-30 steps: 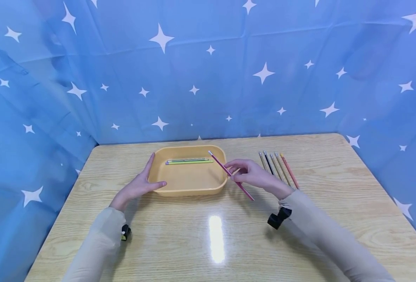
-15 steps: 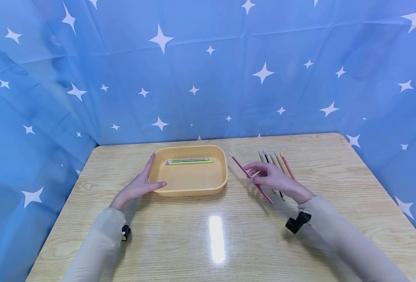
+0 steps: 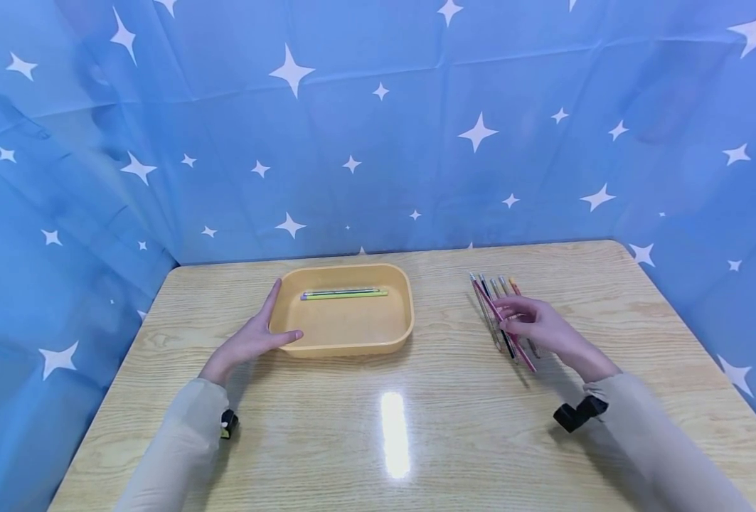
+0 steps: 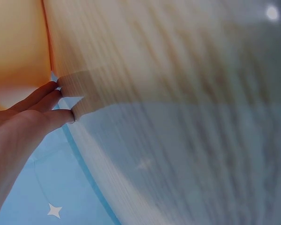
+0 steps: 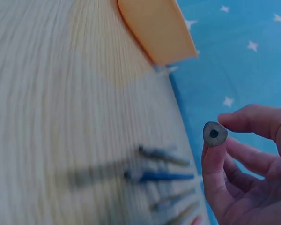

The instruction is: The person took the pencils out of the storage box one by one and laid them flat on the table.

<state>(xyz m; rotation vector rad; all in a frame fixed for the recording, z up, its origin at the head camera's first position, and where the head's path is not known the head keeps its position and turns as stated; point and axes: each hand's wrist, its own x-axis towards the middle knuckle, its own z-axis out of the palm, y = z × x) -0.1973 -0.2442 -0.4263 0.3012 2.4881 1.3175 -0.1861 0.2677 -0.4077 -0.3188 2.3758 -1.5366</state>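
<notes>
My left hand (image 3: 252,338) is spread at the left end of a shallow yellow-orange tray (image 3: 345,350), its thumb reaching over the front rim. Straight fingers of that hand lie along the tray's outer wall in the left wrist view. Inside the tray lie a yellow-green pencil (image 3: 345,296) and a darker green one beside it. My right hand (image 3: 540,328) pinches a dark pink pencil (image 3: 488,302) between thumb and fingers, slanted over a row of pencils. The right wrist view looks at this pencil's unsharpened end (image 5: 215,134) head-on.
Below the right hand, several pencils lie side by side, including a gold one (image 3: 489,328) and an orange-red one (image 3: 515,286), partly covered by the hand. A wood-grain table (image 3: 326,427) bears everything. Behind it hangs a blue curtain (image 3: 378,142) with white stars.
My right hand has moved right with the pink pencil, from beside the tray's right end to over the row of pencils. The left hand and the tray have stayed put.
</notes>
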